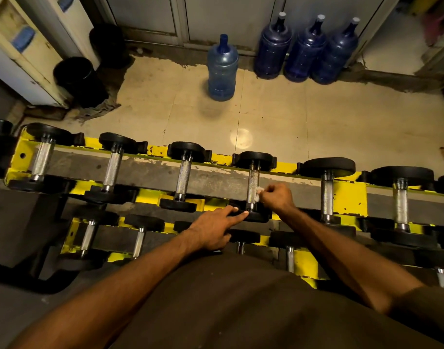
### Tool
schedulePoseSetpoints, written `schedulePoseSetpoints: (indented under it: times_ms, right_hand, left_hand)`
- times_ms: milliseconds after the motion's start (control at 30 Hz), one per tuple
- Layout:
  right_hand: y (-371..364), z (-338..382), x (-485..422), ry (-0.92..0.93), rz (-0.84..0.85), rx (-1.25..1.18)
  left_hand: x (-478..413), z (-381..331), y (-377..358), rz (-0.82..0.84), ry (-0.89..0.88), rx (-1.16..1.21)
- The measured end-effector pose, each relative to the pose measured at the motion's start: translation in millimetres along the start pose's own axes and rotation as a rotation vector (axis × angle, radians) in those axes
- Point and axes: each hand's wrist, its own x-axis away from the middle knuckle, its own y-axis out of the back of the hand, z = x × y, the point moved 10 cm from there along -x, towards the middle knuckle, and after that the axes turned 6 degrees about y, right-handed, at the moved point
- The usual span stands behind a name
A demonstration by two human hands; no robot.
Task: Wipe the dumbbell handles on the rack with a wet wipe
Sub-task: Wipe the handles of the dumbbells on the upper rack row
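— Where is the wipe?
— In the right hand (pixel 276 197), whose curled fingers pinch it. The small white wipe (pixel 258 193) is pressed to the right side of a handle (pixel 252 180).
— Which handle?
— That of the fourth dumbbell (pixel 256 158) from the left, on the top tier of the yellow rack (pixel 352 195). The bar points away from the person.
— Does the wipe go round the bar?
— Hard to say; the fingers hide most of it.
— And the left hand?
— The left hand (pixel 211 231) holds nothing. Its fingers are straight, with the tips resting on that dumbbell's near plate (pixel 260 217).
— Anything behind?
— Four blue jugs (pixel 222 69) on the floor (pixel 316 117) past the rack.
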Motion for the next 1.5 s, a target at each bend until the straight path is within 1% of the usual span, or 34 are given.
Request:
schedulePoseSetpoints:
  times_ms: [67,100,200,267,333,367,467,500,533,567,600,633,667,700,733,800,867,900,967,1033,1100,1167,1233,1267,1300,1333,1400,1433,1467,1500]
  right_hand:
    - [-3.0,-16.6,-2.6,-0.182,0.079,-0.175]
    - [-2.0,-17.7,-7.2,-0.224,0.067,-0.239]
    - [6.9,-7.0,-27.8,-0.243,-0.1,-0.416]
    - [6.9,-2.9,-36.0,-0.235,-0.179,-0.474]
    - [1.2,-4.2,-33.2,-0.249,-0.167,-0.469]
    - [0.2,-6.6,-27.4,-0.268,-0.136,-0.43]
    - [-5.4,-21.1,-13.5,-0.352,0.046,-0.289]
    - [-3.8,-23.5,-13.2,-0.366,0.051,-0.294]
    - [0.9,-23.3,-16.2,-0.361,-0.005,-0.316]
    - [8.4,-18.1,-19.2,-0.324,-0.101,-0.343]
    - [14.6,-8.7,-23.6,-0.25,-0.197,-0.364]
    - [18.9,5.2,-25.6,-0.138,-0.262,-0.358]
    - [19.9,20.8,-25.6,-0.007,-0.286,-0.296]
    - [17.9,36.2,-23.7,0.135,-0.267,-0.173]
    - [12.3,51.0,-19.1,0.292,-0.221,0.005]
    - [-10.9,69.7,-3.9,0.589,-0.062,0.418]
    - [-31.8,74.6,8.0,0.78,0.055,0.711]
    - [-37.5,77.3,9.1,0.821,0.073,0.8]
    - [-40.7,86.9,2.2,0.837,0.061,0.904]
    - [-42.5,99.5,-6.2,0.838,0.074,0.968]
    - [-47.0,108.4,-11.0,0.863,0.125,1.034]
    - [-43.6,109.4,-13.5,0.873,0.116,1.052]
    - [-31.8,100.7,-16.5,0.829,0.036,0.987]
    - [-22.8,95.2,-16.9,0.783,-0.026,0.906]
    - [-10.7,89.8,-16.6,0.715,-0.099,0.769]
    - [4.1,81.9,-18.2,0.601,-0.176,0.576]
    - [25.5,50.1,-30.8,0.243,-0.296,0.088]
    - [28.0,31.3,-36.6,0.065,-0.331,-0.124]
    - [25.4,13.5,-42.6,-0.1,-0.35,-0.291]
    - [19.8,0.8,-47.4,-0.229,-0.342,-0.422]
  left_hand:
    - [-1.4,0.9,1.3,-0.002,-0.014,-0.002]
    - [-1.5,0.6,1.0,0.001,-0.018,0.001]
    - [-2.0,-0.8,0.9,0.003,-0.029,0.007]
    - [-3.6,-1.2,1.9,0.0,-0.038,0.006]
    - [-5.3,-1.7,3.9,-0.004,-0.042,0.008]
    - [-6.1,-1.4,5.0,-0.007,-0.041,0.014]
    - [-7.6,0.5,6.3,-0.013,-0.04,0.02]
    - [-8.0,0.8,6.9,-0.015,-0.04,0.025]
    - [-8.5,0.8,7.0,-0.016,-0.039,0.032]
    - [-8.9,0.2,7.2,-0.016,-0.039,0.038]
    - [-9.2,-0.8,7.3,-0.014,-0.039,0.04]
    - [-9.3,-1.8,7.2,-0.012,-0.038,0.04]
    - [-9.3,-2.2,7.2,-0.01,-0.036,0.038]
    - [-9.1,-1.7,7.3,-0.009,-0.031,0.036]
    - [-8.9,-0.7,7.2,-0.006,-0.025,0.036]
    - [-9.2,1.1,6.9,0.001,-0.016,0.036]
    - [-9.3,0.5,6.9,0.005,-0.014,0.033]
    - [-9.3,0.0,6.6,0.005,-0.013,0.03]
    - [-9.3,0.2,4.6,0.007,-0.012,0.029]
    - [-9.5,1.2,2.7,0.005,-0.013,0.029]
    - [-10.3,2.1,3.3,0.0,-0.011,0.033]
    - [-11.2,1.4,4.8,-0.002,-0.008,0.037]
    - [-12.1,-0.9,5.9,-0.005,-0.013,0.037]
    - [-12.3,-2.0,5.8,-0.004,-0.015,0.041]
    - [-12.4,-2.8,5.6,-0.002,-0.015,0.046]
    - [-12.1,-3.1,5.4,0.001,-0.014,0.048]
    - [-11.0,-0.9,6.6,0.003,-0.012,0.05]
    - [-10.6,0.6,7.0,0.005,-0.011,0.05]
    - [-10.3,1.6,7.4,0.006,-0.01,0.051]
    - [-10.2,1.8,7.3,0.009,-0.009,0.051]
